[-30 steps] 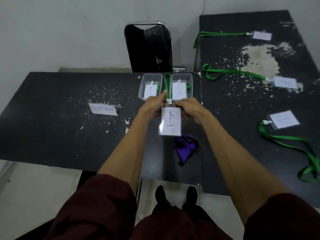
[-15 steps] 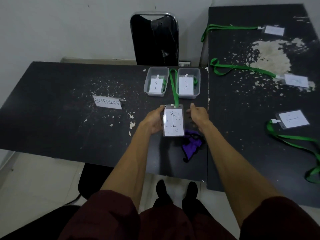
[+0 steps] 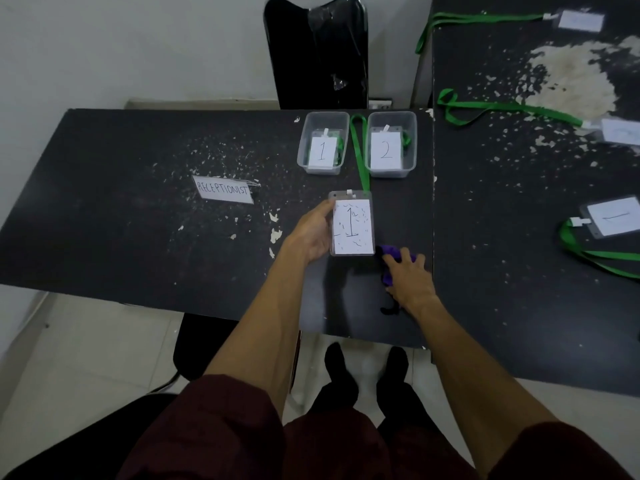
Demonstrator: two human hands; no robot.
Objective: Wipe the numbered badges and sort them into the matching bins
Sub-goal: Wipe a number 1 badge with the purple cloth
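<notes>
My left hand [image 3: 311,233] grips the left edge of a clear badge holder [image 3: 352,224] with a paper marked 1, speckled with dark marks. Its green lanyard [image 3: 358,150] runs back between the two clear bins. Bin 1 [image 3: 323,143] and bin 2 [image 3: 391,144] each hold a badge with the same number. My right hand [image 3: 408,277] lies on the purple cloth [image 3: 393,258] just right of the badge, fingers spread over it.
More badges with green lanyards lie on the right table: one marked 1 [image 3: 611,216], another [image 3: 620,131] further back, and a third [image 3: 580,20] at the far end. A "RECEPTIONIST" label [image 3: 223,189] is on the left table. A black chair [image 3: 317,53] stands behind the bins.
The badge came back from the bins toward me. My right hand let go of the badge and dropped onto the purple cloth. My left hand now holds the badge alone.
</notes>
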